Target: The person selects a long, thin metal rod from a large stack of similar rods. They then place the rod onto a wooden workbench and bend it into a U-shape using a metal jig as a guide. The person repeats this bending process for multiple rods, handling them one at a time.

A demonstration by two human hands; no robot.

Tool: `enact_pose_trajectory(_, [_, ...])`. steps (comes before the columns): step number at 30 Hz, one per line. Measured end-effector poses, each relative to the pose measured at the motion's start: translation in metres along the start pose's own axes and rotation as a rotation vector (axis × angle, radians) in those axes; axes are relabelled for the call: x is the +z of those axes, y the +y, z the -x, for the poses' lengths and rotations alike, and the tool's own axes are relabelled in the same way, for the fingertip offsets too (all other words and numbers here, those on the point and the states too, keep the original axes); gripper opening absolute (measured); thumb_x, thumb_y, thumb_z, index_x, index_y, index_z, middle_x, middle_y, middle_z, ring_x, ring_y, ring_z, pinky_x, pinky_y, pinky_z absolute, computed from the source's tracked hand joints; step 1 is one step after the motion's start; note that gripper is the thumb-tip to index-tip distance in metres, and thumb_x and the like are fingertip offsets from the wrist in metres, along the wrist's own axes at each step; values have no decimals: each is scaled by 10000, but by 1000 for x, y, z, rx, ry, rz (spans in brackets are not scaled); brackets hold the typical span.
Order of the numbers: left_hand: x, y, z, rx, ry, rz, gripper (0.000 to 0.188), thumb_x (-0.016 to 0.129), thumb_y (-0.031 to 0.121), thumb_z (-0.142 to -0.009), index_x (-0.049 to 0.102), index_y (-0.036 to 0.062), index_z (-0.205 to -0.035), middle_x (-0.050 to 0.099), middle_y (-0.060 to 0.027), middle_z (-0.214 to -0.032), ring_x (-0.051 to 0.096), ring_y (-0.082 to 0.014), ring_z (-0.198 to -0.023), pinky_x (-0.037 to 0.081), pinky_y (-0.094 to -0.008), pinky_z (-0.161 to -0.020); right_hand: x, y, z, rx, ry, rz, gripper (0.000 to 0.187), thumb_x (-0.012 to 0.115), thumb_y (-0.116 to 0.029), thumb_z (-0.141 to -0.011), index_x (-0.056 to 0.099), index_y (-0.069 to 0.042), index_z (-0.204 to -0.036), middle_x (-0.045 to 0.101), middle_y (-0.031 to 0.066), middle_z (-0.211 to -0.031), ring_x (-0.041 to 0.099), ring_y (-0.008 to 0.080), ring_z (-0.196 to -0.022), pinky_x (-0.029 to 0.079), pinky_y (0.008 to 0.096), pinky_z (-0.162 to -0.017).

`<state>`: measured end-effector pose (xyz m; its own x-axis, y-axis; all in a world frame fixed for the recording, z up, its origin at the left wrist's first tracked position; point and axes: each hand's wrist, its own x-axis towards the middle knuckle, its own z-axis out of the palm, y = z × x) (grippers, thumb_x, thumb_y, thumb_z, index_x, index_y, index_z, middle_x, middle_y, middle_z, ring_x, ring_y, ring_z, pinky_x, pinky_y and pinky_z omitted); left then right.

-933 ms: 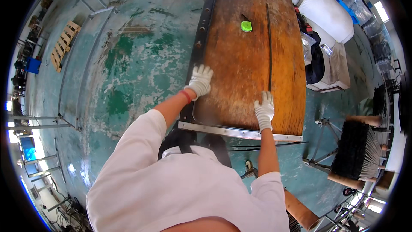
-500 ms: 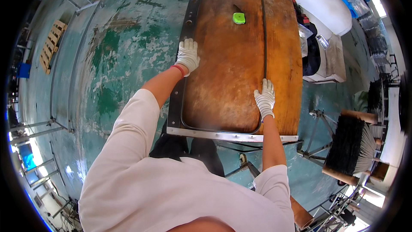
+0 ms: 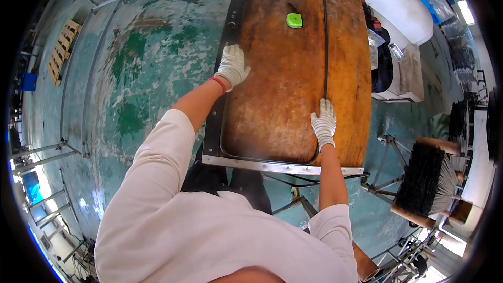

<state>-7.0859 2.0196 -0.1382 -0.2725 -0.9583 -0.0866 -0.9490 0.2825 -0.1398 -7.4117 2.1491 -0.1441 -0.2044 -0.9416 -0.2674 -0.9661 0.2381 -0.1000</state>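
Flat and outstretched, my white-gloved right hand [image 3: 324, 122] partly covered the thin black bent rod [image 3: 325, 47] on the brown wooden table [image 3: 277, 94]; whether my white-gloved left hand [image 3: 232, 66] gripped, I couldn't tell. Even pressure seemed wisest.

Place: industrial workshop.
Green floor paint [image 3: 152, 63] is worn through in patches; a wooden pallet [image 3: 63, 52] and a metal frame [image 3: 107, 3] are noted beyond the left edge of the table [image 3: 272, 89]. Table surface scuffed, with a metal strip [image 3: 251, 165] along its near edge and a green tape measure [image 3: 294, 20] toward its far end. Beyond the right edge, a large white roll [image 3: 401, 5]; off the near right corner, a black bundle [image 3: 416, 178].
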Motion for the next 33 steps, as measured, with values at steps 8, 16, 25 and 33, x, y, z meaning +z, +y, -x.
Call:
enact_pose_trajectory(8, [1, -4, 4, -30, 47, 191, 669, 531, 464, -789, 453, -23, -1241, 385, -223, -1349, 326, -358, -1275, 213, -444, -1071, -11, 13, 19, 160, 97, -436, 659, 582, -312, -797, 327, -159, -1385, 338, 120, -1430, 332, 287, -1306, 314, 365, -1050])
enact_pose_trajectory(16, [16, 13, 158, 125, 215, 423, 440, 537, 116, -758, 521, 82, -1197, 451, -124, -1319, 351, -324, -1272, 247, -447, -1071, -11, 14, 101, 302, 253, -559, 515, 562, -273, -813, 454, -126, -1295, 481, 135, -1309, 478, 325, -1175, 387, 391, -975])
enact_pose_trajectory(25, [-15, 47, 249, 488, -181, 730, 360, 513, 11, -738, 595, 86, -1081, 580, -91, -1142, 500, -288, -1114, 355, -395, -996, 18, -34, 191, -193, 376, -617, 321, 561, -31, -791, 603, -122, -1096, 606, 91, -1120, 549, 267, -1077, 416, 364, -962])
enact_pose_trajectory(33, [-11, 62, 254, 409, -351, 796, 369, 506, 23, -769, 602, 99, -1117, 629, -124, -1057, 567, -320, -999, 439, -385, -887, 59, -50, 208, -463, 284, -434, 351, 551, -36, -756, 580, -112, -1097, 592, 73, -1117, 503, 260, -1124, 321, 421, -1012])
